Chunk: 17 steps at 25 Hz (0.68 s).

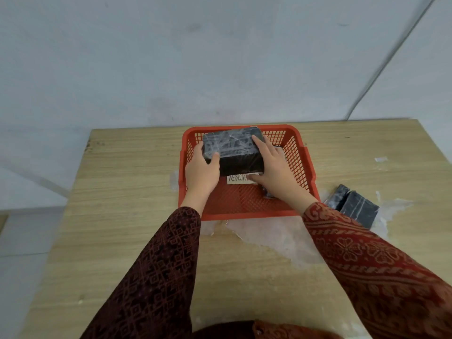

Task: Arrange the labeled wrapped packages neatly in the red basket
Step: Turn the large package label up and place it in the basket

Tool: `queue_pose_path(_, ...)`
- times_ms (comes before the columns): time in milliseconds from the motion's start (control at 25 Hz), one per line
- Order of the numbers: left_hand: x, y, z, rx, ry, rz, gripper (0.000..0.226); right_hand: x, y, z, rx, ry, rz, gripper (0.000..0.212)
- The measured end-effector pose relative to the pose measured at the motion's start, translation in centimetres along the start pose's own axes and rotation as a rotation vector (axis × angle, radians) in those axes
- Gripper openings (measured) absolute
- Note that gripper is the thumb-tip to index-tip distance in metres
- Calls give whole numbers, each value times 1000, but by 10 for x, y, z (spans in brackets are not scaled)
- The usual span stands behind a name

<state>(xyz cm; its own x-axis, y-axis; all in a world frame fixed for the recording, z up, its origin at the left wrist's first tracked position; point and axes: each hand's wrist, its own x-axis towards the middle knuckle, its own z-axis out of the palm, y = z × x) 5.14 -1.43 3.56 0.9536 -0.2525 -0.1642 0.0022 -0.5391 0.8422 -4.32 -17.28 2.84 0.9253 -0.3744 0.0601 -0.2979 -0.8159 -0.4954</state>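
Observation:
A red mesh basket (297,165) stands on the wooden table. Inside it, toward the back left, is a large black package wrapped in clear film (234,149), with a white handwritten label (238,178) at its near bottom edge. My left hand (201,173) grips the package's left side, thumb on top. On the right side my right hand (274,167) holds it, fingers on the top and thumb near the label. A small dark wrapped item (267,193) lies in the basket, partly hidden under my right wrist.
Two smaller black wrapped packages (354,206) lie side by side on the table to the right of the basket. Clear plastic film (276,234) is spread on the table in front of the basket. A wall rises close behind the table.

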Motion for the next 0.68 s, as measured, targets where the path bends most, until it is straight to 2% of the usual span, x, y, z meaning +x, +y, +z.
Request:
queue_pose_path(80, -5, 10, -13, 29, 2, 72, 51, -8, 1, -17, -54, 63, -90, 93)
queue_pose_path(200, -16, 14, -28, 80, 14, 156, 55, -16, 3, -36, 75, 81, -131, 91)
queue_pose_path(320, -37, 7, -32, -124, -114, 197, 68, -14, 6, -52, 213, 161, -29, 80)
queue_pose_path(400, -52, 0, -27, -228, -144, 272, 74, -11, 7, -58, 228, 191, 17, 72)
queue_pose_path(600, -68, -11, -21, -341, -12, 345, 61, -25, 0, -55, 405, 111, 63, 50)
queue_pose_path(680, -70, -10, -24, -343, -25, 337, 57, -31, 1, -53, 461, 66, 118, 52)
